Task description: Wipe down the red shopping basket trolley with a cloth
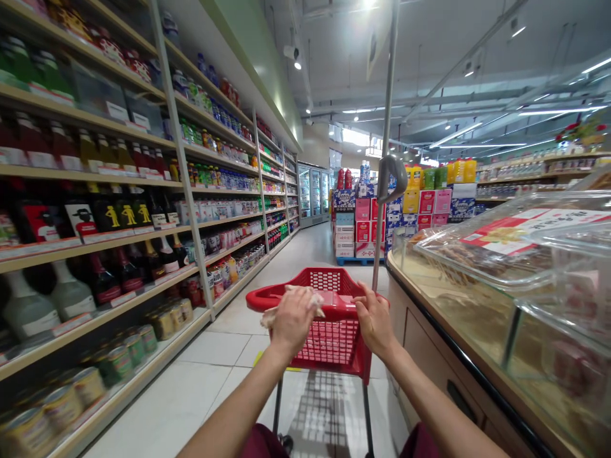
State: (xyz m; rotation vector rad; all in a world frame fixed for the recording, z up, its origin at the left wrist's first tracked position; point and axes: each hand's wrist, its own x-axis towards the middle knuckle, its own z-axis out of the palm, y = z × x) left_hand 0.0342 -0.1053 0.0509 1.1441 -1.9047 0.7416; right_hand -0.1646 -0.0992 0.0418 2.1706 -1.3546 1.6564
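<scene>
head view: left hand (292, 321), with pale cloth (268, 317), and right hand (375, 321) both curled over red cart handle (341, 310)

On my feed I count two hands (292, 323), one cart (337, 343), one cloth (268, 318), one pole (388, 95), three yellow-figure labels (128, 215).

Red plastic cart (334, 337), kinda holey sides, standing upright; pale crumpled cloth (317, 305) bunched on the cart's handle, left half.

Forearms (233, 407) reaching forward, converging | left grip (294, 321): palm down, fingers curled | right grip (374, 318): fingers bent
</scene>
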